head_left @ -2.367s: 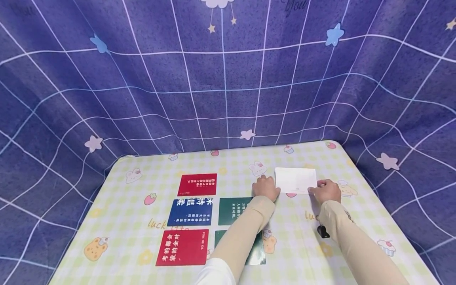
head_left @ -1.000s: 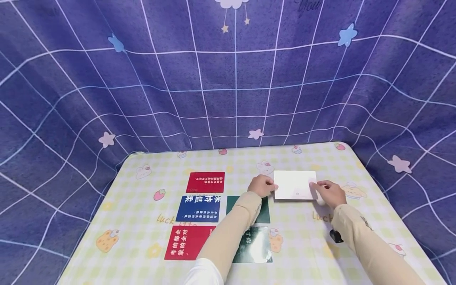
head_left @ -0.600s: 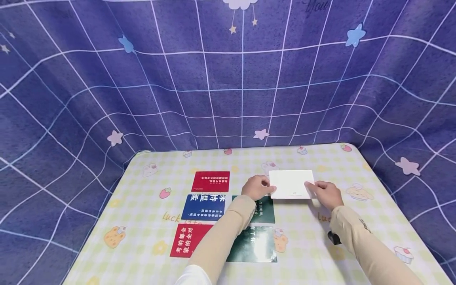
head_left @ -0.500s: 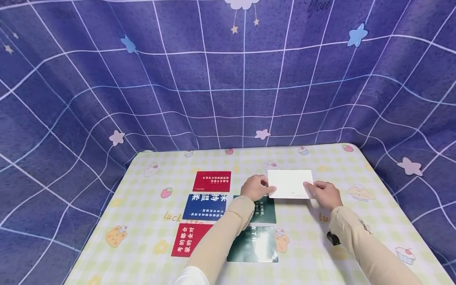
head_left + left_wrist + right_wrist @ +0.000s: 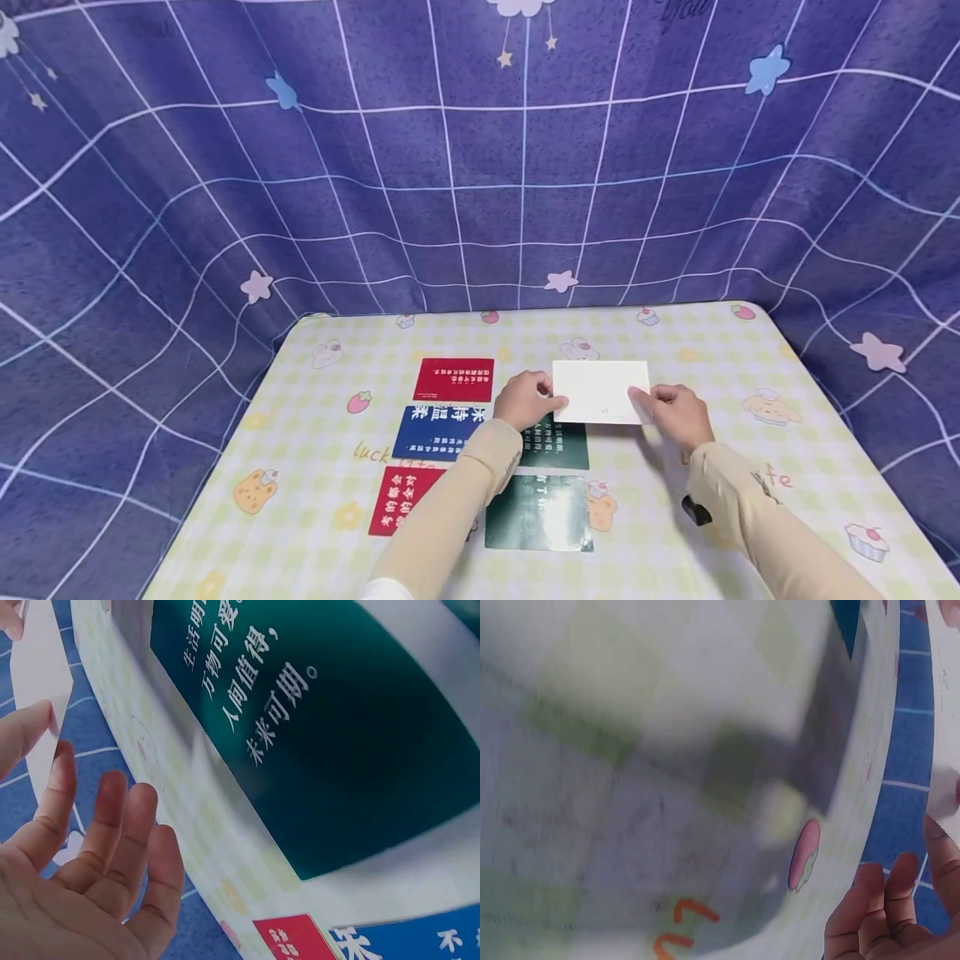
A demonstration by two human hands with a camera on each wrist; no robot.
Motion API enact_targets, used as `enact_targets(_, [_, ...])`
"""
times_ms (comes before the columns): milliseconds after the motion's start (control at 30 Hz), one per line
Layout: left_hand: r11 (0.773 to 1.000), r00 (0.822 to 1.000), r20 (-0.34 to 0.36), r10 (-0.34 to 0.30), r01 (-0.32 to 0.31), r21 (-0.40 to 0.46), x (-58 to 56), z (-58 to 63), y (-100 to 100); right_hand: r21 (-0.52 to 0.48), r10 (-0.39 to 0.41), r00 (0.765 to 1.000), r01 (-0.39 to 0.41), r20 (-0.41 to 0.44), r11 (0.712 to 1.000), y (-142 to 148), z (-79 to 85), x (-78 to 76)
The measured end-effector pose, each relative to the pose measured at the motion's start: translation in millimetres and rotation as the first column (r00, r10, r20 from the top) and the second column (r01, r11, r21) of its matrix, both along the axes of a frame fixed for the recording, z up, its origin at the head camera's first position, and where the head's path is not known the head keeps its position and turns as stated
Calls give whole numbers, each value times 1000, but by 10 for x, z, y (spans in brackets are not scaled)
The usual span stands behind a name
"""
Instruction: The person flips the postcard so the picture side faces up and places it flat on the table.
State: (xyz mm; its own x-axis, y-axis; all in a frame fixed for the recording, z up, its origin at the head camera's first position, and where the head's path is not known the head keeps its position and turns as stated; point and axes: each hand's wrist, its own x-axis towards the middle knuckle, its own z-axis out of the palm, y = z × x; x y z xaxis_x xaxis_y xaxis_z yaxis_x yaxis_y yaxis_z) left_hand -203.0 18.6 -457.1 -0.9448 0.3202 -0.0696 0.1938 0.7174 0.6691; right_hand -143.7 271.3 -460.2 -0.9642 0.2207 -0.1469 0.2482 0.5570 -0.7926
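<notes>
A white card [image 5: 600, 390] with small print near its lower edge is held up over the far part of the table, its shadow falling on the cloth below. My left hand [image 5: 523, 402] pinches its left edge between thumb and index finger; the left wrist view shows the other fingers [image 5: 135, 840] spread loosely. At the opposite edge my right hand [image 5: 678, 412] pinches the card, thumb on its face. Just under and in front of the card lies a green card with white writing [image 5: 562, 450], partly hidden by the left hand and the white card.
On the checked tablecloth [image 5: 645, 533] lie a red card [image 5: 453, 379] at the back, a blue card [image 5: 431, 432], another red card [image 5: 397, 500] partly under the left sleeve, and a glossy dark green card [image 5: 538, 512]. A blue curtain [image 5: 480, 208] surrounds the table's far side.
Earlier the white card lay on the table with both hands at its edges. It has been lifted and carried left, toward the upper green card. The head view has also turned slightly.
</notes>
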Motion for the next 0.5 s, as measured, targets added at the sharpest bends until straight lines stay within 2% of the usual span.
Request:
enact_targets(200, [1000, 1000, 6, -14, 14, -7, 57, 48, -121, 14, 21, 1000, -21, -21, 1000, -84, -25, 32])
enact_targets(500, [998, 999, 36, -38, 36, 45, 157, 112, -309, 3, 37, 999, -37, -23, 999, -225, -35, 61])
